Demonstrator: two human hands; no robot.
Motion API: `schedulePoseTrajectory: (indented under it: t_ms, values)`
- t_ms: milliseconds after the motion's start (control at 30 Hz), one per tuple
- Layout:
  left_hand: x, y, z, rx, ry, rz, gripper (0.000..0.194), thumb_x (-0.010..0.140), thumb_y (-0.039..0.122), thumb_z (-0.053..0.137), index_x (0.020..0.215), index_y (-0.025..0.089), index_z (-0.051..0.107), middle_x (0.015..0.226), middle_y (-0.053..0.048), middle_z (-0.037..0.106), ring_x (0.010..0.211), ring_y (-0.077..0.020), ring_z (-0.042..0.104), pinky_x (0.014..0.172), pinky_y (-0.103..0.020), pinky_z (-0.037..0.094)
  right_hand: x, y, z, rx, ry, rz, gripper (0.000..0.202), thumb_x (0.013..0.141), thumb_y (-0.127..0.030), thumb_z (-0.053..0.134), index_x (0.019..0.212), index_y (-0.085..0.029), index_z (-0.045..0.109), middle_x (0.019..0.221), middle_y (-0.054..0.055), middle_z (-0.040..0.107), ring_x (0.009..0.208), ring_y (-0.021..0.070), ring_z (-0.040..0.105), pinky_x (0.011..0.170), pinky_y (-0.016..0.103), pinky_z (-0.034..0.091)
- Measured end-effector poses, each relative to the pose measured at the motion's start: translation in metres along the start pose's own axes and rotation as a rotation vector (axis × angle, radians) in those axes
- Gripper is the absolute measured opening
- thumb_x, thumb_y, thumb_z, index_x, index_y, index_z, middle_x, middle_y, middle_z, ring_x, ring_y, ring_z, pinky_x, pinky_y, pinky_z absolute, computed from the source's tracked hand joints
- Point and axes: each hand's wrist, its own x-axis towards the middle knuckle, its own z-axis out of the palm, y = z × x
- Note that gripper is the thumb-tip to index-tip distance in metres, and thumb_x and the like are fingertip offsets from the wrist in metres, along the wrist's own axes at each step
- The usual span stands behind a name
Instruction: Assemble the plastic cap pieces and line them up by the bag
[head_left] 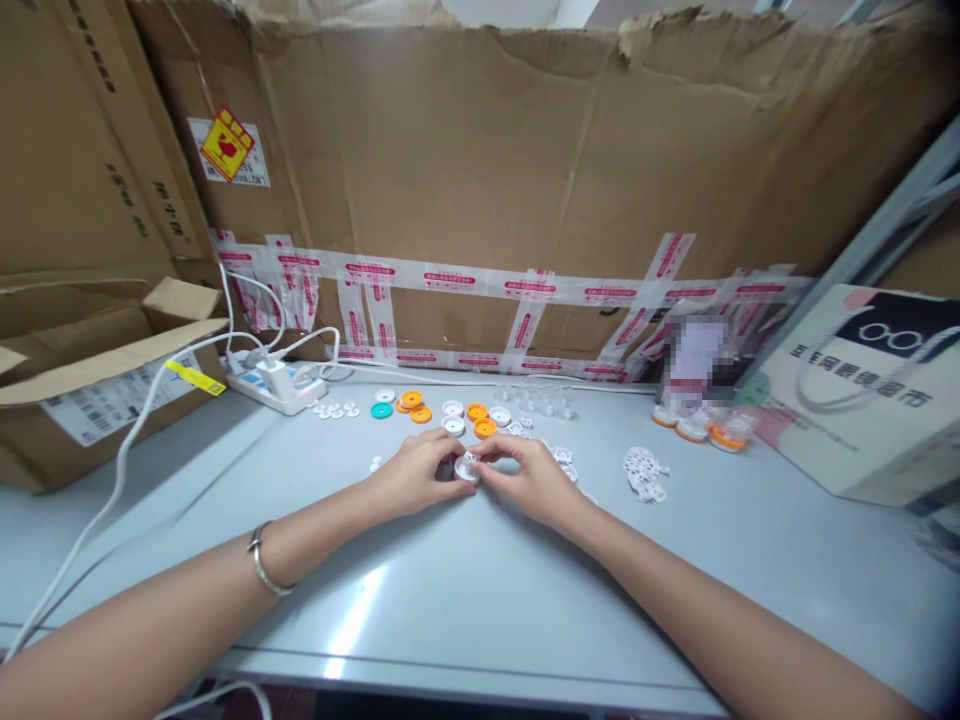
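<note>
Near the middle of the table, my left hand (415, 474) is closed around a small round whitish cup-like part (466, 471). Thumb and forefinger of my right hand (534, 480) pinch a small white slotted disc (472, 457) at the top of that part. Just beyond my fingers lie orange round caps (485, 428) and white round caps (453, 425). A teal cap (382, 411) rests farther left. More white slotted discs (562, 456) lie beside my right hand, which partly hides them.
Clear cups (547, 403) stand at the back. Slotted discs (643, 474) are heaped at right, near orange-based clear pieces (694, 425) and a paper bag (862, 390). At left are small white parts (335, 409), a power strip (277, 385) and an open carton (97, 370). Large cardboard (465, 160) walls the back.
</note>
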Motion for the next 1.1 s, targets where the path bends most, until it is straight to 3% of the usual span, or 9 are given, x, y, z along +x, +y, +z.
schedulePoseTrajectory:
  t_ms: [200, 467, 667, 933, 1033, 1100]
  values:
    - [0.000, 0.001, 0.000, -0.002, -0.012, 0.009, 0.028, 0.077, 0.039, 0.058, 0.095, 0.018, 0.062, 0.084, -0.004, 0.055, 0.078, -0.0190, 0.051, 0.069, -0.028, 0.038, 0.003, 0.002, 0.002, -0.038, -0.045, -0.028, 0.013, 0.074, -0.019, 0.058, 0.081, -0.021, 0.068, 0.080, 0.003, 0.070, 0.076, 0.0180, 0.063, 0.075, 0.032, 0.047]
    - [-0.001, 0.001, 0.000, -0.049, -0.008, -0.022, 0.029, 0.073, 0.041, 0.062, 0.090, 0.017, 0.062, 0.084, -0.004, 0.055, 0.079, -0.0186, 0.052, 0.069, -0.027, 0.039, 0.004, 0.001, 0.000, -0.059, -0.082, -0.004, 0.013, 0.075, -0.019, 0.057, 0.082, -0.019, 0.068, 0.083, 0.004, 0.070, 0.078, 0.0183, 0.064, 0.075, 0.031, 0.046]
    - [0.001, 0.004, 0.001, -0.177, 0.063, -0.067, 0.030, 0.070, 0.038, 0.067, 0.089, 0.016, 0.063, 0.085, -0.004, 0.059, 0.079, -0.0180, 0.053, 0.070, -0.028, 0.041, -0.001, -0.003, -0.004, 0.000, -0.056, -0.033, 0.013, 0.078, -0.023, 0.057, 0.087, -0.021, 0.065, 0.085, 0.003, 0.068, 0.079, 0.0176, 0.062, 0.076, 0.031, 0.046]
    - [0.006, 0.011, 0.002, -0.806, 0.065, -0.135, 0.036, 0.072, 0.031, 0.067, 0.103, 0.014, 0.059, 0.099, -0.007, 0.065, 0.087, -0.0186, 0.061, 0.079, -0.031, 0.047, -0.001, -0.014, -0.009, 0.144, 0.096, -0.014, 0.015, 0.077, -0.029, 0.060, 0.088, -0.022, 0.065, 0.089, 0.003, 0.067, 0.082, 0.0168, 0.060, 0.079, 0.032, 0.045]
    - [0.006, 0.014, 0.000, -0.908, 0.078, -0.161, 0.038, 0.072, 0.032, 0.068, 0.104, 0.014, 0.059, 0.105, -0.007, 0.064, 0.096, -0.0207, 0.059, 0.088, -0.035, 0.045, 0.002, -0.018, -0.022, 0.228, 0.167, -0.009, 0.026, 0.073, -0.034, 0.064, 0.097, -0.023, 0.063, 0.095, 0.004, 0.066, 0.086, 0.0179, 0.060, 0.082, 0.034, 0.046]
    - [0.006, 0.016, -0.004, -0.909, 0.100, -0.211, 0.039, 0.071, 0.034, 0.068, 0.104, 0.015, 0.060, 0.106, -0.007, 0.065, 0.097, -0.0213, 0.059, 0.090, -0.036, 0.043, 0.007, -0.012, -0.039, 0.261, 0.287, 0.021, 0.029, 0.074, -0.037, 0.063, 0.099, -0.023, 0.061, 0.094, 0.004, 0.066, 0.089, 0.0189, 0.060, 0.084, 0.036, 0.045]
